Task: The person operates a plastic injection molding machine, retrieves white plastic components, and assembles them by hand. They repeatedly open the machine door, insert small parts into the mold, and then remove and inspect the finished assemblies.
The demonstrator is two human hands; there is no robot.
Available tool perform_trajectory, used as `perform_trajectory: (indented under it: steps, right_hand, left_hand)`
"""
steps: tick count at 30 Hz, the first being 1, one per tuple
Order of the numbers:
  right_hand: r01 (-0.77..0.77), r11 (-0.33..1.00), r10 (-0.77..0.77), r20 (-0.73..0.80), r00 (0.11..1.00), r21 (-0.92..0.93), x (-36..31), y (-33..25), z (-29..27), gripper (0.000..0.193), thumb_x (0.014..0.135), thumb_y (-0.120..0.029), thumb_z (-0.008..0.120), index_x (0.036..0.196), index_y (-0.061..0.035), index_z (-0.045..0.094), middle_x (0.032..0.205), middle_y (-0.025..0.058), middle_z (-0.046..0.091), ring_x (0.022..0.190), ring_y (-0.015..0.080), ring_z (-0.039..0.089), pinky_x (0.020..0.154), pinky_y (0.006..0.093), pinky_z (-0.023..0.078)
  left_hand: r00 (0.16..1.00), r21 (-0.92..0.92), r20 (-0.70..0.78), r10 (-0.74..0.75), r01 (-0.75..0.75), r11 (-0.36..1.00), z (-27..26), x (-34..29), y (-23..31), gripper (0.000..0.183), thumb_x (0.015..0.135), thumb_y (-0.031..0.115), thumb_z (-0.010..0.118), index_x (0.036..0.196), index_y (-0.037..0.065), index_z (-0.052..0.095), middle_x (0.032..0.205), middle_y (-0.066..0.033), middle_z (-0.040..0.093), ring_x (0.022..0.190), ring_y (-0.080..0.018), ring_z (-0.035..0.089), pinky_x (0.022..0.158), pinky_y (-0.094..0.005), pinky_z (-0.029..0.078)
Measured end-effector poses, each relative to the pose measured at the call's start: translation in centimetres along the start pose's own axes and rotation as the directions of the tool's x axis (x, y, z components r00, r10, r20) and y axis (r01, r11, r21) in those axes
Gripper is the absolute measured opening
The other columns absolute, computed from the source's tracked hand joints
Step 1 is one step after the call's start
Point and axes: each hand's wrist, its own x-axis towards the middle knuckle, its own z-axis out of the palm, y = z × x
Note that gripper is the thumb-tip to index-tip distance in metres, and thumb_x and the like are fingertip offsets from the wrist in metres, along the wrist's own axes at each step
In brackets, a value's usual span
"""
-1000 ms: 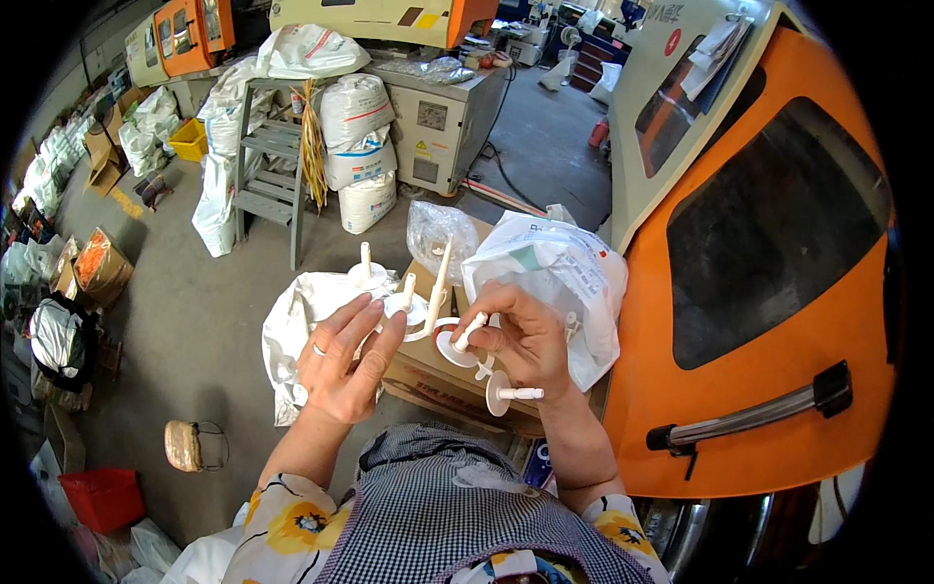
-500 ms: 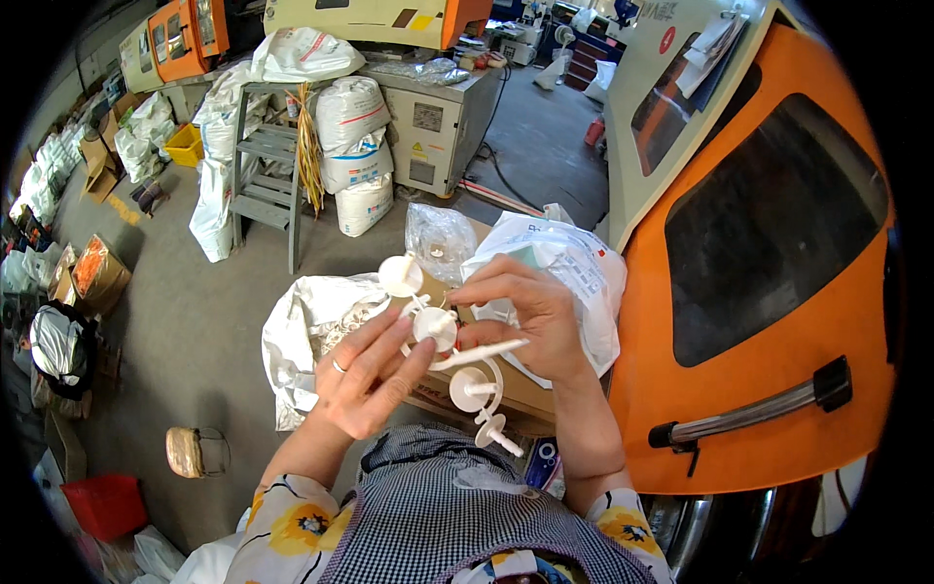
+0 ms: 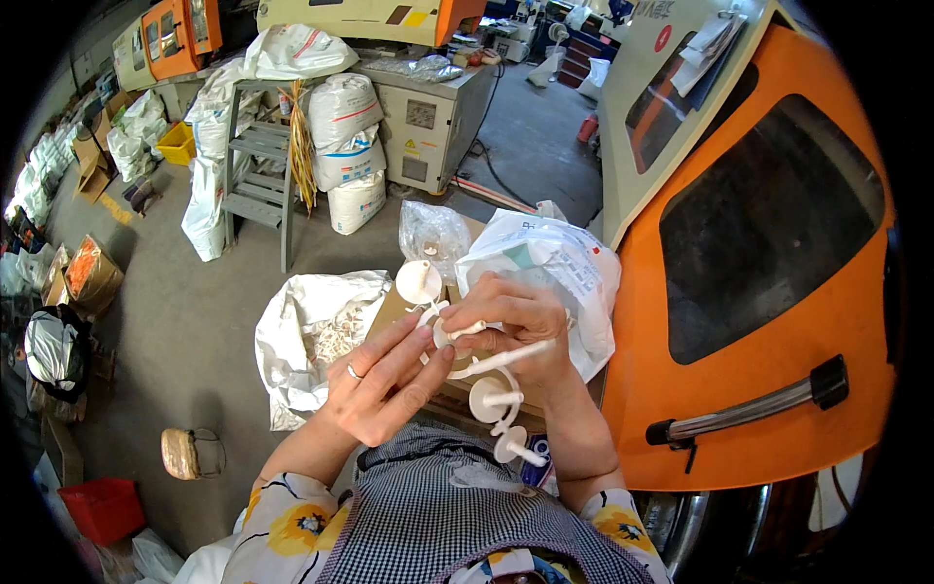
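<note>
Between my hands is a white moulded plastic sprue, a curved runner carrying several round discs with pegs. My left hand, with a ring on it, pinches the sprue beside a middle disc. My right hand has its fingers closed around the peg of that disc; the fingers partly hide the contact. One disc faces up beyond my left fingertips. Two more, a larger disc and a lower disc, hang below my right hand with pegs pointing right.
Behind my hands a white sack holds small plastic scraps. A cardboard box, a clear plastic bag and a white plastic bag lie near it. An orange machine door closes the right side. A grey step ladder stands beyond.
My right fingers have moved down and closed in on the middle disc's peg, which now tilts to the right. The sprue has turned slightly, and its lower discs have shifted right.
</note>
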Motion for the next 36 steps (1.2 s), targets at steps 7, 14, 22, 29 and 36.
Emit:
perform_trajectory:
  steps: [7,14,22,29,36]
  right_hand:
    - [0.103,0.995,-0.103,0.045,0.994,0.005,-0.2,0.1,-0.4,0.023,0.067,-0.006,0.074,0.089,-0.0035,0.067,0.082,0.0064,0.065,0.076,0.0177,0.06,0.067,0.027,0.047]
    - [0.034,0.98,-0.04,-0.025,0.999,-0.194,1.0,-0.6,-1.0,0.035,0.068,-0.008,0.074,0.101,-0.004,0.065,0.098,0.01,0.062,0.084,0.0206,0.061,0.073,0.0301,0.048]
    - [0.16,0.949,-0.165,0.002,0.986,-0.271,0.9,-1.1,-0.1,0.026,0.07,0.007,0.064,0.094,-0.0032,0.068,0.093,0.0112,0.062,0.075,0.0155,0.062,0.061,0.0241,0.051]
    - [0.222,0.911,-0.234,0.007,0.972,-0.348,0.6,-0.9,-0.4,0.028,0.07,0.007,0.064,0.096,-0.0022,0.068,0.091,0.0101,0.06,0.072,0.0155,0.061,0.059,0.0235,0.05]
    - [0.124,0.93,-0.134,-0.006,0.991,-0.347,0.8,-0.9,-0.5,0.024,0.072,0.004,0.066,0.096,-0.0009,0.067,0.092,0.0105,0.06,0.074,0.016,0.062,0.063,0.0242,0.053]
  left_hand:
    - [1.0,-0.045,0.003,0.018,-0.018,0.999,0.1,-0.4,0.0,0.029,0.063,-0.001,0.071,0.09,0.006,0.068,0.096,-0.0102,0.062,0.092,-0.0245,0.062,0.067,-0.0265,0.056]
    - [0.988,-0.112,0.015,0.154,-0.152,0.982,0.2,-1.2,0.1,0.029,0.061,0.004,0.071,0.09,0.004,0.069,0.096,-0.0114,0.062,0.093,-0.026,0.062,0.069,-0.0269,0.055]
    - [0.99,-0.209,0.009,0.139,-0.134,0.969,1.1,-1.6,0.4,0.03,0.059,0.005,0.072,0.089,0.003,0.069,0.098,-0.0123,0.063,0.096,-0.0263,0.061,0.071,-0.0285,0.055]
    - [0.992,-0.214,0.01,0.124,-0.119,0.97,1.6,-1.8,0.4,0.031,0.059,0.003,0.073,0.09,0.004,0.069,0.098,-0.0113,0.063,0.096,-0.0256,0.061,0.071,-0.027,0.054]
    - [0.998,-0.238,0.035,0.056,-0.046,0.97,1.7,-1.9,0.1,0.034,0.059,-0.001,0.074,0.091,0.004,0.068,0.101,-0.0114,0.061,0.099,-0.0253,0.06,0.073,-0.0279,0.054]
